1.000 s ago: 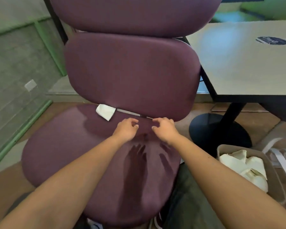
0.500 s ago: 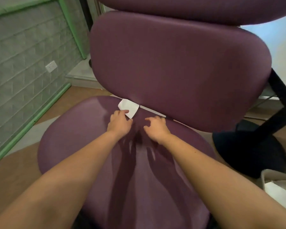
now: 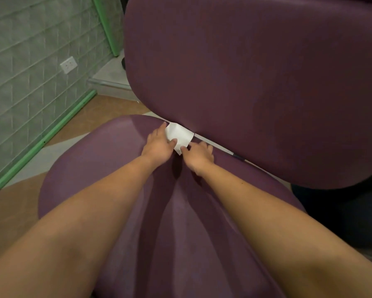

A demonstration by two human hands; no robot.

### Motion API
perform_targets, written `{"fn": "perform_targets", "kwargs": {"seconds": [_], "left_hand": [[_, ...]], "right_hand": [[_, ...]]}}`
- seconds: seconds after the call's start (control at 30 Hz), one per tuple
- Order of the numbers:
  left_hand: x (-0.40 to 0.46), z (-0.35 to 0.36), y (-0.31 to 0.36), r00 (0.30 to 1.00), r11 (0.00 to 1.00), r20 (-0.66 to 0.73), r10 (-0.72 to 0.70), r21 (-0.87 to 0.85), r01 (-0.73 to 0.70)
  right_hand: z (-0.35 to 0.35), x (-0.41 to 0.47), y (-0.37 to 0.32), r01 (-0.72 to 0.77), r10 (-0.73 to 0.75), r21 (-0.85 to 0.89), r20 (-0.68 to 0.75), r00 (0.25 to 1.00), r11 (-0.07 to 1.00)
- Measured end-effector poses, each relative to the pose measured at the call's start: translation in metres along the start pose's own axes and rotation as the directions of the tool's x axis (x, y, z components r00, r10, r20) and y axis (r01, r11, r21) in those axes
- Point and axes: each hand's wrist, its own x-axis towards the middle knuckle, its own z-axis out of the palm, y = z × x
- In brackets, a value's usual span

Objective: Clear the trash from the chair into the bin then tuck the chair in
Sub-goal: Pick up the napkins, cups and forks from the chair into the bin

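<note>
A purple office chair fills the view, its seat (image 3: 107, 160) below and its backrest (image 3: 245, 82) above. A folded white paper (image 3: 179, 133) is lodged in the gap between seat and backrest. My left hand (image 3: 158, 145) holds the paper's left edge, thumb on top and forefinger along its side. Just right of it, my right hand (image 3: 200, 157) rests on the seat with loosely curled fingers, its thumb tip touching the paper's lower corner. The bin is out of view.
A tiled wall with a white socket (image 3: 68, 64) and a green skirting strip (image 3: 41, 145) runs along the left. Brown floor (image 3: 13, 211) shows beside the seat. A dark table base (image 3: 342, 211) sits low at the right, behind the backrest.
Both hands slid left along the seat's back edge to the white paper; my left hand took hold of it. My head moved closer, and the table and bin left the view.
</note>
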Motion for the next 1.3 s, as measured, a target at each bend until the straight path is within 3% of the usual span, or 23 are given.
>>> {"fn": "perform_targets", "kwargs": {"seconds": [0.13,0.27,0.37,0.47,0.57,0.7,0.97,1.17,1.3], "left_hand": [[-0.007,0.007,-0.002,0.998,0.991,-0.042,-0.051,-0.126,0.045],[-0.019,0.006,0.003,0.981,0.962,-0.094,-0.167,-0.235,0.142],[-0.032,0.003,0.009,0.971,0.921,-0.049,-0.236,-0.328,0.208],[-0.042,0.006,0.009,0.965,0.817,0.019,-0.263,-0.528,0.233],[-0.064,0.005,0.031,0.967,0.737,0.125,-0.220,-0.628,0.249],[-0.098,0.009,0.064,0.951,0.696,0.290,-0.106,-0.661,0.280],[-0.158,0.044,0.125,0.918,0.834,0.335,0.212,-0.552,0.009],[-0.205,0.095,0.181,0.837,0.844,0.402,0.371,-0.522,-0.124],[-0.241,0.137,0.226,0.787,0.831,0.426,0.446,-0.525,-0.187]], "right_hand": [[0.006,-0.004,-0.006,0.005,-0.005,0.054,0.004,1.000,0.999],[0.006,-0.015,0.000,-0.058,0.058,0.301,0.008,0.998,0.952],[0.003,-0.030,0.011,-0.079,0.088,0.391,-0.003,0.996,0.917],[0.000,-0.053,0.024,-0.061,0.087,0.423,-0.043,0.995,0.904],[-0.011,-0.077,0.043,-0.028,0.090,0.467,-0.110,0.990,0.884],[-0.035,-0.111,0.075,-0.012,0.117,0.399,-0.240,0.964,0.917],[-0.083,-0.187,0.145,0.057,0.039,0.279,-0.326,0.944,0.959],[-0.106,-0.245,0.215,-0.010,0.206,0.410,-0.438,0.875,0.912],[-0.122,-0.280,0.266,-0.029,0.307,0.466,-0.533,0.788,0.884]]}}
